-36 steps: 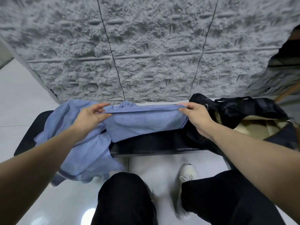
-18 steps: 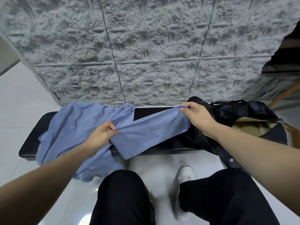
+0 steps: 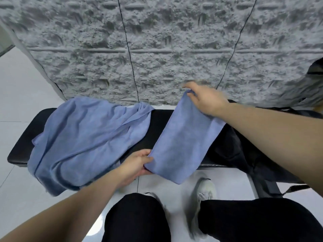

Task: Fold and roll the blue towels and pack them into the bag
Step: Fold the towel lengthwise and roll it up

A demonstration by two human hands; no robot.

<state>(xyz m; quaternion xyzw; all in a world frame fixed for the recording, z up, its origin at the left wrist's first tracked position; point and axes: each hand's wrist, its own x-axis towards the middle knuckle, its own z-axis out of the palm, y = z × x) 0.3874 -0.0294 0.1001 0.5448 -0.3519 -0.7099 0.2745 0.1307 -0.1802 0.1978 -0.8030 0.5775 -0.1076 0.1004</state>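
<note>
Each grip pinches the folded towel (image 3: 181, 142); right arm hides the bag (image 3: 244, 151).

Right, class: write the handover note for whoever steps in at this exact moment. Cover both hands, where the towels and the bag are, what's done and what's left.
Left hand: pinches the near corner of the folded blue towel.
Right hand: pinches its far corner, lifted off the bench.
The towel slants across the black bench, near end hanging over the front edge.
Unfolded blue towel: heaped on the bench's left part.
Black bag: on the right end, mostly behind the right forearm.
Done: one towel folded.
Left: roll it, fold and roll the other, pack both.
</note>
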